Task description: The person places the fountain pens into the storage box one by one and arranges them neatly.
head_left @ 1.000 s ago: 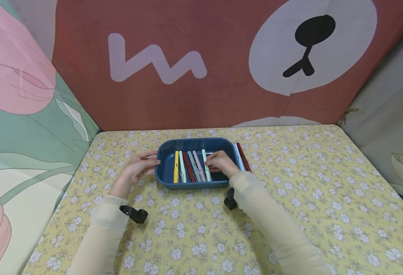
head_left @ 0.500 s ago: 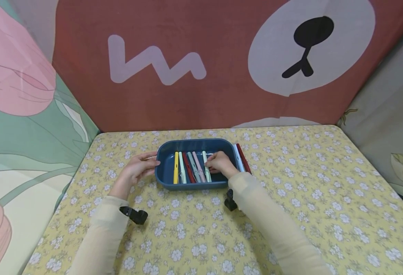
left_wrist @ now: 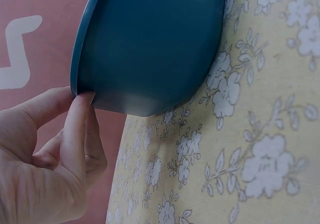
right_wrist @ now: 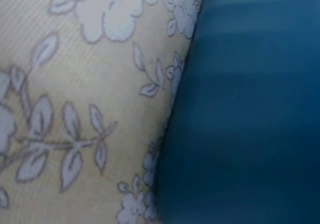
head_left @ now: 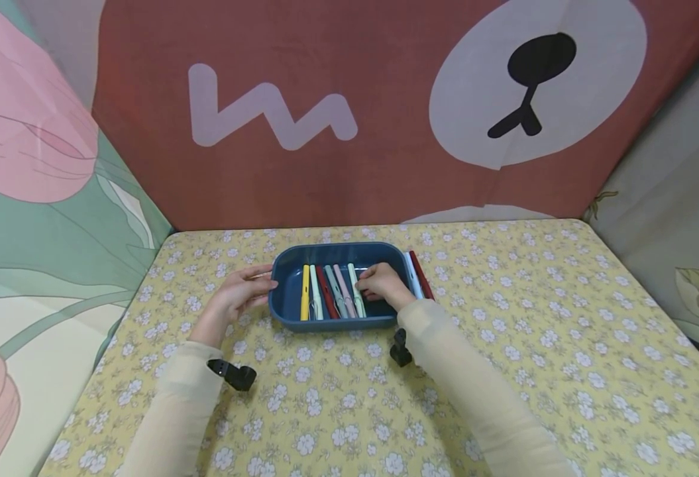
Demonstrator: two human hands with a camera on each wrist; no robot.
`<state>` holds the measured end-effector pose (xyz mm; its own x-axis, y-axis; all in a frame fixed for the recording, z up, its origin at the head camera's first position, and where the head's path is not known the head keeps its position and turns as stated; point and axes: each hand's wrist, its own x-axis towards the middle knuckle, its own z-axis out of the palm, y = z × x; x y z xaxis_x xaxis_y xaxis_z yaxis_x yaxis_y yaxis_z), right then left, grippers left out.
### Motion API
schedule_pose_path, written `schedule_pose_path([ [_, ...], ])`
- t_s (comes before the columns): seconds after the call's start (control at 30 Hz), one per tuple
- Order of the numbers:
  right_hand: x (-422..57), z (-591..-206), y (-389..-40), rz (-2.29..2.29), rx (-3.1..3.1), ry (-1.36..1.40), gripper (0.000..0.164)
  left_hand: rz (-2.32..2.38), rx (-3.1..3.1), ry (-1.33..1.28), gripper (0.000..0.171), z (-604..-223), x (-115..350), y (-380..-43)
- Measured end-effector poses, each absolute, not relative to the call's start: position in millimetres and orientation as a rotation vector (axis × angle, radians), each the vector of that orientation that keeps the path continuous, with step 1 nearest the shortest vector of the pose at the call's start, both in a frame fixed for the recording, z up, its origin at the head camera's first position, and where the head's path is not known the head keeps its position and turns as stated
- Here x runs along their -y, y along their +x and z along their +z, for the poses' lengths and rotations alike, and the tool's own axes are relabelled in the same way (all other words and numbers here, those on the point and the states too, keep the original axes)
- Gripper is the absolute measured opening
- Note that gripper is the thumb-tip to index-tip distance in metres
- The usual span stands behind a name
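Note:
A dark blue basin-like box (head_left: 340,324) sits on the table, its wall filling much of the left wrist view. My left hand (head_left: 244,289) pinches its left rim between thumb and fingers, as the left wrist view shows (left_wrist: 60,149). Inside, my right hand (head_left: 383,283) holds a pale green pen (head_left: 357,291) by its right side, fingertips partly hidden. Left of that pen lie a pink pen (head_left: 344,290), a grey-blue pen (head_left: 335,290), a dark red pen (head_left: 326,291), another pale green pen (head_left: 316,291) and a yellow pen (head_left: 305,291), roughly side by side.
Just outside the box's right end, a light blue pen (head_left: 413,275) and a dark red pen (head_left: 422,275) lie on the flowered tablecloth (head_left: 337,397). A reddish-brown printed cloth (head_left: 325,192) stands behind the table. Only the box wall (right_wrist: 245,108) and tablecloth show in the right wrist view.
The top of the held pale green pen has shifted slightly left, toward the pink pen. The left hand keeps its place on the rim.

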<state>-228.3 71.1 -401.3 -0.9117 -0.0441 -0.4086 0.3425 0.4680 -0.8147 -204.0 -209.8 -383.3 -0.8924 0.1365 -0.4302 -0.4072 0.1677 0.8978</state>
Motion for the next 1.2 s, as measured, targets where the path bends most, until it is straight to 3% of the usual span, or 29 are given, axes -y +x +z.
schedule_pose_path([
  [1.2, -92, -362, -232, -1.687, -2.201, 0.069, 0.046, 1.762, -2.036, -0.262, 0.061, -383, 210, -205],
])
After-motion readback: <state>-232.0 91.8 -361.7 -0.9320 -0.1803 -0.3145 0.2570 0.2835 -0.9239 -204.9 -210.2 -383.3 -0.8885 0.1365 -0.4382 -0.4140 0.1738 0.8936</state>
